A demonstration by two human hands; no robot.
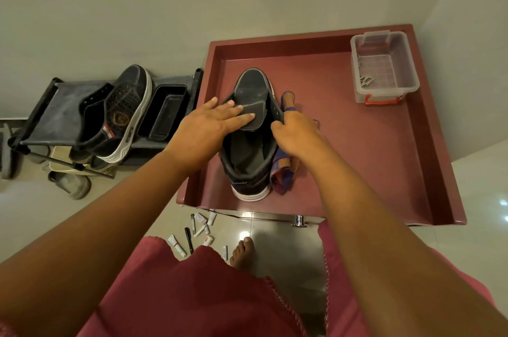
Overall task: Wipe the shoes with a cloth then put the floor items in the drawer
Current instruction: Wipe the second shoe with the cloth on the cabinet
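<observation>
A black sneaker (248,169) with a white sole stands on the maroon cabinet top (357,149), toe pointing away from me. My left hand (209,125) lies with straight fingers on the shoe's tongue. My right hand (295,130) grips the shoe's right collar edge together with a purple and orange striped cloth (283,171), which lies bunched against the shoe's right side. A second black sneaker (123,114) lies tilted on a low black shoe rack (52,114) at left. Several small white tubes and a black pen (189,239) are scattered on the floor near my bare foot.
A clear plastic box (384,67) with red latches sits at the cabinet top's far right corner. A black tray (165,114) rests on the rack. Slippers (71,185) lie under and beside the rack. A chrome drawer knob (300,220) shows below the cabinet's front edge.
</observation>
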